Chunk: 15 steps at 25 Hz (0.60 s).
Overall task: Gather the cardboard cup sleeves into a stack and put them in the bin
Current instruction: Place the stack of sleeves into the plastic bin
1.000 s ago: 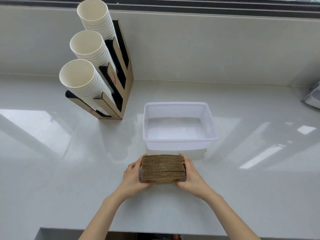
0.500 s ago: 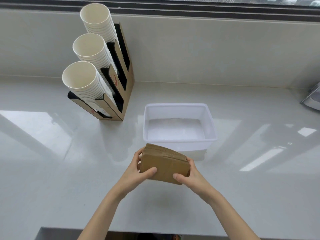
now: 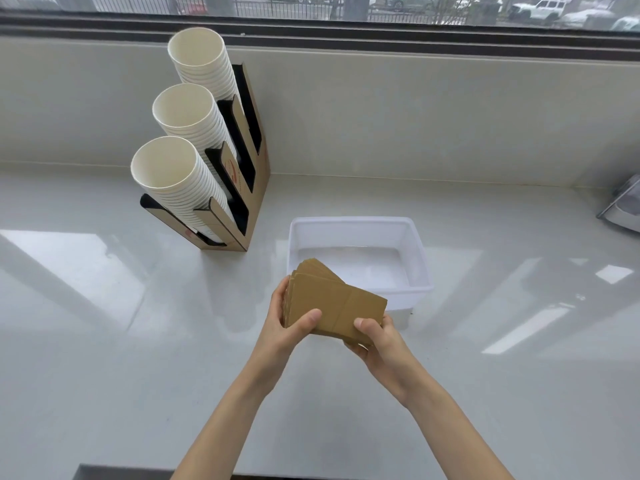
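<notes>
A stack of brown cardboard cup sleeves (image 3: 334,303) is held in the air between both hands, tilted with its flat face toward me and its far end over the near-left corner of the bin. My left hand (image 3: 289,322) grips the stack's left end, thumb on the front face. My right hand (image 3: 377,341) holds the lower right corner, thumb on top. The white plastic bin (image 3: 415,251) stands on the counter just behind the stack, with nothing visible inside it.
A cardboard cup dispenser (image 3: 242,188) with three tilted stacks of white paper cups (image 3: 180,181) stands at the back left. A grey object (image 3: 623,209) sits at the far right edge. The white counter (image 3: 138,341) meets a low wall under a window.
The stack has been lifted off the counter and turned from edge-up to face-up, and moved toward the bin. Both hands stayed on it.
</notes>
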### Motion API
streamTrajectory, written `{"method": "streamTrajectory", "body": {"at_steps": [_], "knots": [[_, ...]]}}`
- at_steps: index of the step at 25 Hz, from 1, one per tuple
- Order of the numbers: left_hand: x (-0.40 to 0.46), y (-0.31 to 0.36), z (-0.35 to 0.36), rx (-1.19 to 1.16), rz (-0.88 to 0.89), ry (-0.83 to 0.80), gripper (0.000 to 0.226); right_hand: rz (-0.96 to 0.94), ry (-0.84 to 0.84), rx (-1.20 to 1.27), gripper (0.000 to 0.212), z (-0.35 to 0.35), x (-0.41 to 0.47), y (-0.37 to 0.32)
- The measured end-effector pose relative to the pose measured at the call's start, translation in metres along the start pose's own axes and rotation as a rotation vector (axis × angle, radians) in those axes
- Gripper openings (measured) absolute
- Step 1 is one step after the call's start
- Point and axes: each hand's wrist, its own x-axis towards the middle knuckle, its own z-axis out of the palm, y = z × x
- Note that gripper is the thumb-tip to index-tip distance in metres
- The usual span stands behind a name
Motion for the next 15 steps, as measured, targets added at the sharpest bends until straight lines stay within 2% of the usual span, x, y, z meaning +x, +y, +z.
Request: {"method": "streamTrajectory", "body": {"at_steps": [5,15], "knots": [[0.004,0.008,0.003,-0.143,0.018,0.018,0.081,-0.008,-0.034,-0.004,0.088,0.004,0.003,-0.007],[0.016,0.009,-0.015,-0.112,-0.124,-0.014,0.086,0.127,-0.142,-0.517,0.073,-0.009,-0.004,-0.038]]}}
